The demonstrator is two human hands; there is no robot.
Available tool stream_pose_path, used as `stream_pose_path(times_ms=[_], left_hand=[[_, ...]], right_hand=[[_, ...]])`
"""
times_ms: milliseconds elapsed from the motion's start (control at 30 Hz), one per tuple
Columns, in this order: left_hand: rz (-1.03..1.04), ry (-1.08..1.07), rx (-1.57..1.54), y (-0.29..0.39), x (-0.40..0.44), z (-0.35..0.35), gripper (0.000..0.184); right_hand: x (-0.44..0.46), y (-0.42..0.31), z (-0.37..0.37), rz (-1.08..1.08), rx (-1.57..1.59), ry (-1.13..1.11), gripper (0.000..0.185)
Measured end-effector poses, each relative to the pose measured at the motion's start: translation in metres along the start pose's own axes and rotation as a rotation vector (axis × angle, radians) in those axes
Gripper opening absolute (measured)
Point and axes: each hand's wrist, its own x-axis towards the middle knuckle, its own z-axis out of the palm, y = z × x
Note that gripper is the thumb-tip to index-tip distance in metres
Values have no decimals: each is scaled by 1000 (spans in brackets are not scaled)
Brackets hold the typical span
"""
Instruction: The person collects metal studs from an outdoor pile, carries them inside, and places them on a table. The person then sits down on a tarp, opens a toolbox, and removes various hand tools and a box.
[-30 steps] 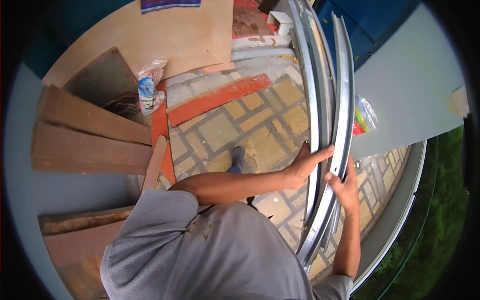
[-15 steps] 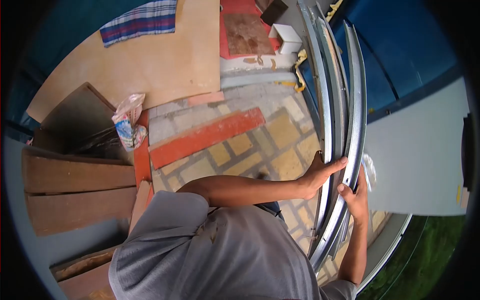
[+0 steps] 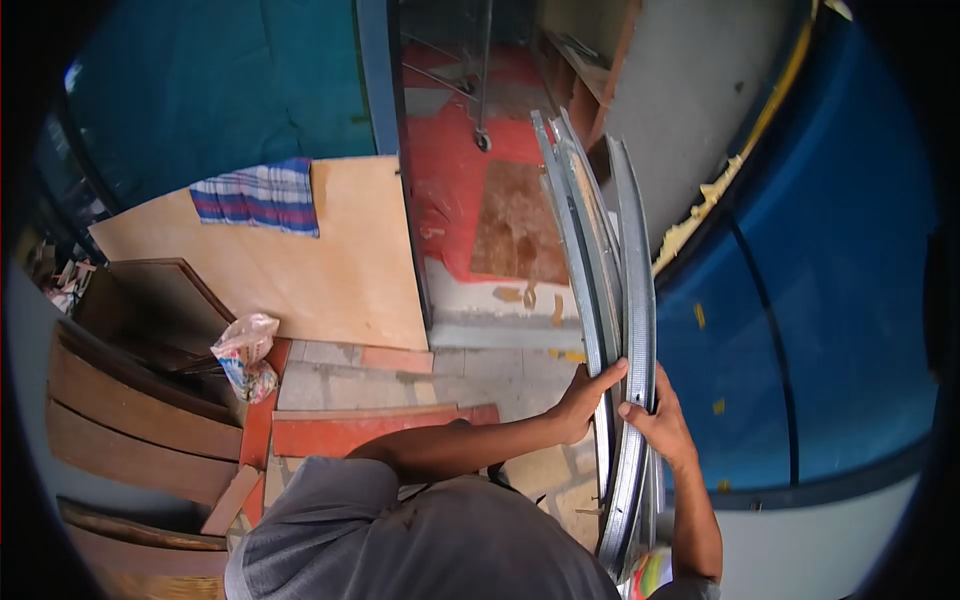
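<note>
A bundle of long silvery metal channels (image 3: 637, 300) stands nearly upright at the right of the body, its upper ends spread slightly apart. My left hand (image 3: 585, 402) is wrapped round the channels on the left side, with its thumb across them. On the right side, my right hand (image 3: 662, 415) grips the same bundle, its thumb on the front channel and its fingers behind. The two hands are close together at about the same height. The bundle's lower end passes down beside the grey shirt.
A doorway with a red floor (image 3: 440, 200) lies ahead, a wheeled metal frame (image 3: 483, 90) inside. To the left are a plywood sheet (image 3: 350, 260) with a plaid cloth (image 3: 262, 197), brown boards (image 3: 150, 440) and a plastic bag (image 3: 245, 355). A blue panel (image 3: 840, 300) is at right.
The view has swung up toward the doorway, showing more of the inside and the blue panel. Both hands keep hold of the metal channels, whose tops now stand before the doorway.
</note>
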Motion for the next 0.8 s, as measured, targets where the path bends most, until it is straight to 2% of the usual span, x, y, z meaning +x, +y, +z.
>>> stream_pose_path(times_ms=[100,167,267,367,400,600,800], left_hand=[[105,37,-29,30,85,-15,44],[109,68,-13,58,137,-27,46],[26,-20,-80,99,225,-43,44],[85,-16,-167,151,321,-58,47],[43,-35,-179,166,351,-64,52],[-17,-30,-186,247,482,-68,57],[-21,7,-122,328,638,-107,51]], right_hand=[[96,12,-19,-62,35,-52,79],[160,20,-27,-73,21,-50,77],[257,15,-47,-43,-53,-88,76],[363,19,-66,-93,-77,-84,76],[391,22,-72,-77,-78,-96,76],[542,15,-110,-5,-33,-77,75],[719,29,-129,87,-18,-51,77]])
